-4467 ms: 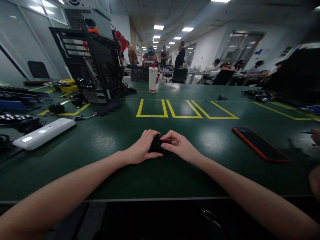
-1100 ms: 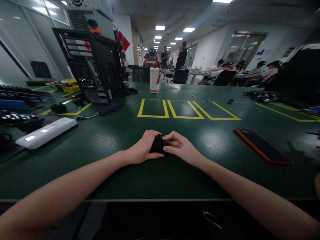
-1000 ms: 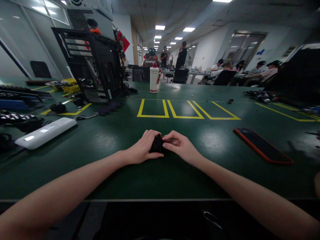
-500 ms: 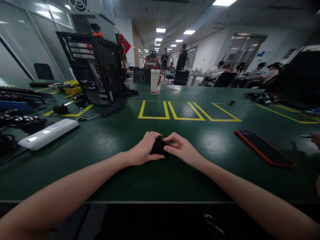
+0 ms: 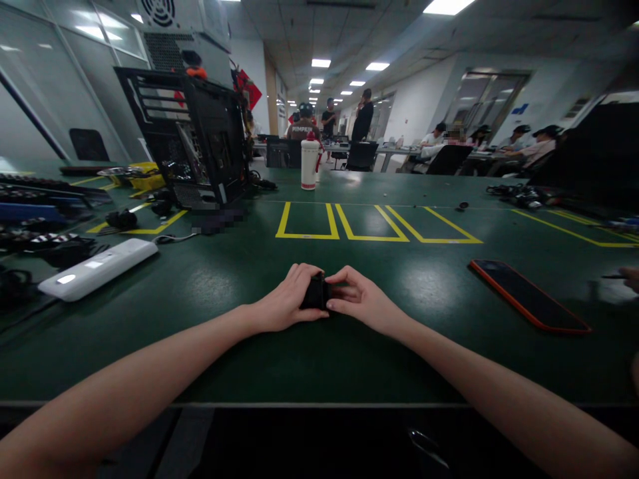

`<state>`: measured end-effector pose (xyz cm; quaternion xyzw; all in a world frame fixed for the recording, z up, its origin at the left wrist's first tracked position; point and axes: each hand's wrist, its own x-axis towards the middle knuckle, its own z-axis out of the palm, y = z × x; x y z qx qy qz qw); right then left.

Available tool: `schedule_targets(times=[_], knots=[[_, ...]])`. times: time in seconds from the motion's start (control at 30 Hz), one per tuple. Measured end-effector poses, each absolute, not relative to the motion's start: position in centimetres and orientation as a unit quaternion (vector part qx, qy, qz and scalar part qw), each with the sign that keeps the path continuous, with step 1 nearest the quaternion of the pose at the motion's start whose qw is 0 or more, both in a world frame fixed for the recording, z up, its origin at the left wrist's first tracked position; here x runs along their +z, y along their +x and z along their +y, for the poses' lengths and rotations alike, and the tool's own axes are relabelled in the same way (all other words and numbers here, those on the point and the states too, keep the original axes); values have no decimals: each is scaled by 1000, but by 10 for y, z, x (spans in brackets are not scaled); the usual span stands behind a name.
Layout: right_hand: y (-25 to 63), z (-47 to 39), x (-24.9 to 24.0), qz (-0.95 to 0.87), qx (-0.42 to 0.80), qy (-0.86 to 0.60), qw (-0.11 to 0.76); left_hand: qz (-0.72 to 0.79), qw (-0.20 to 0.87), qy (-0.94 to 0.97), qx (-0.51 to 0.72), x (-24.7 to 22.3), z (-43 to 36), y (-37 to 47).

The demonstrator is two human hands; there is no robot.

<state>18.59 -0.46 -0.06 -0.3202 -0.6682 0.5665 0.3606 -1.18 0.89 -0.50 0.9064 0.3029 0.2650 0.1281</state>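
A small black box-shaped object (image 5: 315,293) sits at the middle of the green table (image 5: 319,366), low against its surface. Wrapped round its left side, my left hand (image 5: 283,297) grips it with the thumb along the near edge and the fingers over the far edge. My right hand (image 5: 363,303) comes from the other side, its thumb and forefinger curved onto the right end of the object. Much of the object is hidden by my fingers, so its exact kind does not show.
A phone with an orange rim (image 5: 529,296) lies to the right, a white power strip (image 5: 100,269) to the left. Farther back stand a black computer case (image 5: 210,140) and a white bottle (image 5: 309,165). Yellow tape outlines (image 5: 307,236) mark the table. Another person's hand (image 5: 630,278) shows at the right edge.
My right thumb has slid slightly down toward the near side, and the thumb and forefinger are a little wider apart at the object's right end. My left hand keeps its hold.
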Motion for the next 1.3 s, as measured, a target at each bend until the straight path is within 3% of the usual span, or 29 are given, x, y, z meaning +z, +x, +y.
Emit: schedule_targets(times=[0.2, 0.53, 1.3], knots=[[183, -1, 2, -668, 537, -338, 388, 298, 126, 909, 264, -4, 9, -11], [186, -7, 1, -690, 541, -328, 352, 300, 130, 907, 266, -5, 9, -12], [184, -7, 1, -696, 523, -330, 366, 306, 124, 909, 256, -4, 9, -11]])
